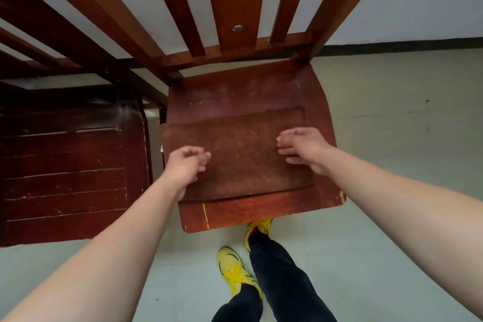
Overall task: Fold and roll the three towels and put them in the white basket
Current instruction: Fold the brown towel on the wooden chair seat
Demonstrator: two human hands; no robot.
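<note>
Flattening the brown towel [240, 154] ready for the roll

The towel lies spread on the chair seat [261, 213], reaching under both hands and past their fingertips towards the chair back [230, 8]. A crease runs across it on the far side of the hands, so it looks folded at least once.

The right hand [304, 150] is relaxed, with its fingers fairly straight and pointing inward over the cloth. It grips nothing. The left hand [184, 166] has its fingers curled near the towel's outer edge. I cannot tell whether they pinch the cloth or only hover over it.

To do this step well, I would press the layers flat between the hands and line up the edges. Then start the roll from one short end, with even pressure from both hands so it does not skew.

The towel's colour is close to the seat's, so its edges are easy to misjudge. Outboard of the left hand the cloth hangs slightly over the seat's side and could slip. Beyond that stands a darker wooden chair [68, 165]. Below the wrists are the person's yellow shoes [232, 266] on a pale floor [392, 138].

Neither the white basket nor any other towel is in view.
</note>
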